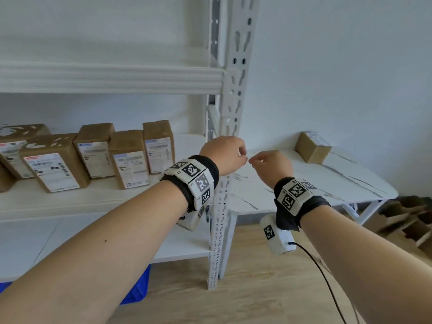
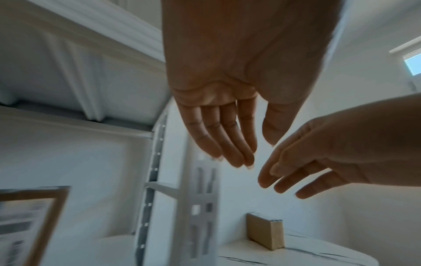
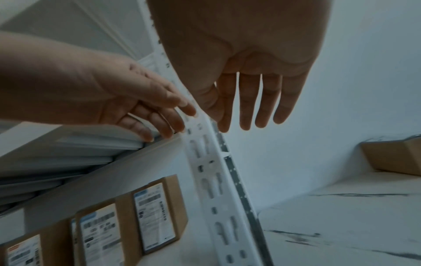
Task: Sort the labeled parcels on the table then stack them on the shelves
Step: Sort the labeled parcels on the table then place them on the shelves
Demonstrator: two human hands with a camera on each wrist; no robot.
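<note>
While both hands hung in the air near the slotted white shelf upright (image 1: 230,118), neither held anything. The left hand (image 1: 223,157) was raised in front of the upright, its fingers (image 2: 227,140) nearly straight and lying close together, the thumb a little apart. The right hand (image 1: 272,166) hung just beside it, their fingertips near each other but not touching; its fingers (image 3: 247,100) pointed down, relaxed and slightly parted.

To the left of the left hand, a row of labeled cardboard parcels (image 1: 127,157) stood on the middle shelf (image 1: 70,202), white shipping labels facing out; the nearest of them, an upright box (image 1: 159,146), stood just left of the hand. Beyond the right hand and off to its right, a single cardboard parcel (image 1: 312,147) lay on the white marble-patterned table (image 1: 350,181), close to the wall and well apart from both hands.

Black straps with square-coded marker blocks (image 1: 198,178) wrapped both wrists, and a thin black cable (image 1: 327,284) trailed from the unit under the right wrist. Below the left forearm, a blue plastic crate (image 1: 138,291) sat on the wooden floor (image 1: 257,288) beneath the lowest shelf.
</note>
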